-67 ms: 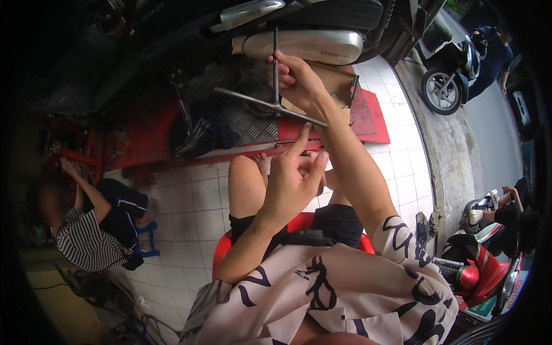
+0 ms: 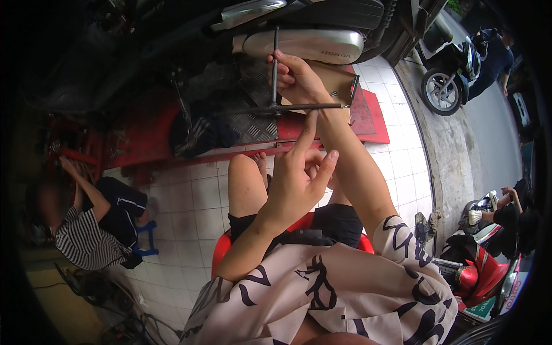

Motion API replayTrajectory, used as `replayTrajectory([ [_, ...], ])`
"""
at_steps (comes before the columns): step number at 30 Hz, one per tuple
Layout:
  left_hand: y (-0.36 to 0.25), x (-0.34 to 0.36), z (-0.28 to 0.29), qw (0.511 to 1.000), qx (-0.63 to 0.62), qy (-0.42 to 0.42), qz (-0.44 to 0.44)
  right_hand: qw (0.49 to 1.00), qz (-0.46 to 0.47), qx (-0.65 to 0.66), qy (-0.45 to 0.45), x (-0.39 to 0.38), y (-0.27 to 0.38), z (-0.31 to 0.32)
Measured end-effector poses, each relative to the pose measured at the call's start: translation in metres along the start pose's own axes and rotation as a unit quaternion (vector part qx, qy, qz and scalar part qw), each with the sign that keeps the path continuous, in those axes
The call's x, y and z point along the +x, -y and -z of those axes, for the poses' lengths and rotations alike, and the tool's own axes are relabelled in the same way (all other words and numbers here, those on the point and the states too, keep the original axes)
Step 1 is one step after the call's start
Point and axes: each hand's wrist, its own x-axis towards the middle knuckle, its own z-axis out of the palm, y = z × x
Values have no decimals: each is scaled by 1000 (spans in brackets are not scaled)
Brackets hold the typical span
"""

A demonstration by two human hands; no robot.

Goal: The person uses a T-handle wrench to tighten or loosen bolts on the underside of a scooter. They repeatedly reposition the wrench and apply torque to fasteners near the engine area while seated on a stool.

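Note:
My right hand [image 2: 296, 77] is closed around the shaft of a dark metal T-handle wrench [image 2: 275, 86], with the thumb near the shaft's upper part. The wrench's crossbar lies almost level, and its right half passes in front of my right wrist. Below it is my left hand [image 2: 299, 172], holding nothing. Its index finger points up, with the tip at or just under the crossbar; whether it touches I cannot tell. The thumb stands apart and the other fingers are curled. Beyond the wrench is a motorcycle's silver engine cover [image 2: 305, 46].
The motorcycle stands over a red lift platform [image 2: 144, 126] with a tread plate. An open cardboard box [image 2: 333, 80] lies on it. At left, a person in a striped shirt [image 2: 92, 241] sits on a blue stool [image 2: 148, 238]. Parked motorbikes [image 2: 443, 89] and people are at right.
The crossbar has turned about the shaft: its right end is higher and its left end lower. My left index fingertip has shifted slightly up and right. My right hand stays on the shaft.

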Motion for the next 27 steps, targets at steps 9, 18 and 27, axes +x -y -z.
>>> replayTrajectory([
  [9, -3, -11, 7, 987, 70, -46, 139, 998, 22, -21, -52, -12, 6, -3],
  [18, -10, -4, 9, 986, 60, -142, 56, 998, 21, -8, -53, -13, 1, -2],
  [27, -19, 13, 5, 995, 77, -61, -16, 999, 30, -3, -42, -4, 6, 7],
])
